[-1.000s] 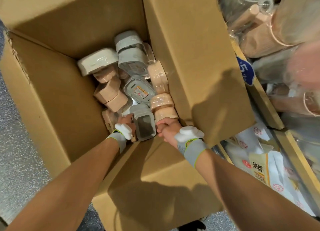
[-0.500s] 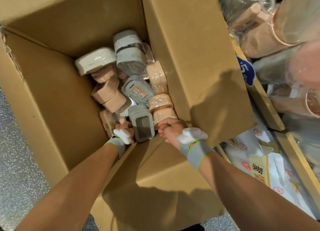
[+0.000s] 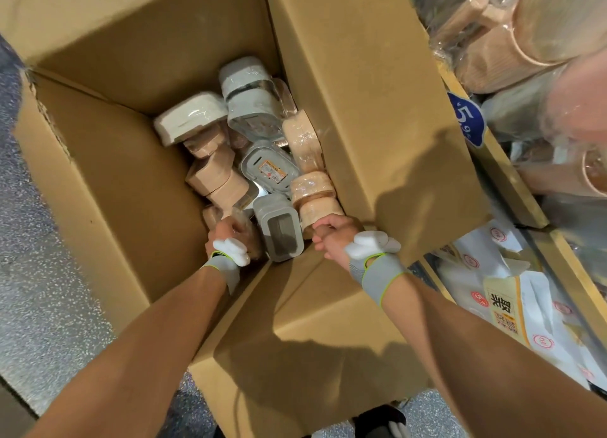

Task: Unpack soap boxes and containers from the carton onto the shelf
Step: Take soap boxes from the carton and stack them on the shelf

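Brown carton (image 3: 108, 181), grey and beige soap boxes (image 3: 249, 109), blue price tag (image 3: 468, 119), speckled grey floor (image 3: 42, 306).

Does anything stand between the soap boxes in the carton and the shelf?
Yes. The carton's raised right flap rises between the soap boxes and the shelf; they would likely need lifting over it.

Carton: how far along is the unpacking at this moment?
Done: wrapped goods sit on the shelf; their origin is unclear. In hand: the left hand grips a wrapped beige box, the right hand a beige container, both inside the carton. Left: many more, such as the grey container between them.
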A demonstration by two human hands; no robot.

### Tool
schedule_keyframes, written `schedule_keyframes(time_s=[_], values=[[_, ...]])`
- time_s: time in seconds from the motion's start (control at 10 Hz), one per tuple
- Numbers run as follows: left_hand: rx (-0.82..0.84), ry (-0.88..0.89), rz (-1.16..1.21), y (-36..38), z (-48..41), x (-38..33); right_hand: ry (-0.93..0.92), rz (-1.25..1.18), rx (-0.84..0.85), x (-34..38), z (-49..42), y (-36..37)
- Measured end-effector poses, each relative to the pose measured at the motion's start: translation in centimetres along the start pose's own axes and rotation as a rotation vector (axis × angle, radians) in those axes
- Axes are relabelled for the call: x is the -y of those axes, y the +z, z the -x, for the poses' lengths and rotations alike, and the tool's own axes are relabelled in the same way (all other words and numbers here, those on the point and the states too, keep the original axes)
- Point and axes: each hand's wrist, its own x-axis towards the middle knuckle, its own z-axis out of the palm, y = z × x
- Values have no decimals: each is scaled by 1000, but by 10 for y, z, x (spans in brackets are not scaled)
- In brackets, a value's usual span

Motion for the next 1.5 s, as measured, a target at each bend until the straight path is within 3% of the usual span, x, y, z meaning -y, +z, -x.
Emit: schedule_keyframes(time_s=[0.3, 0.5, 0.8, 1.0, 1.1, 1.4, 1.5], values=[[-71, 140, 52, -36, 7, -6, -11, 9, 43, 7, 8, -5], [-44, 146, 379, -50, 17, -13, 27, -22, 88, 12, 10, -9], [145, 303, 630, -38, 43, -12, 14, -32, 74, 14, 23, -9], [305, 416, 689, -25, 56, -2, 133, -167, 169, 19, 30, -5], [400, 436, 687, -17, 62, 1, 135, -217, 164, 19, 30, -3], [480, 463, 725, -9, 62, 3, 27, -244, 66, 14, 27, -5], [453, 361, 706, -8, 57, 3, 5, -190, 29, 13, 26, -5]])
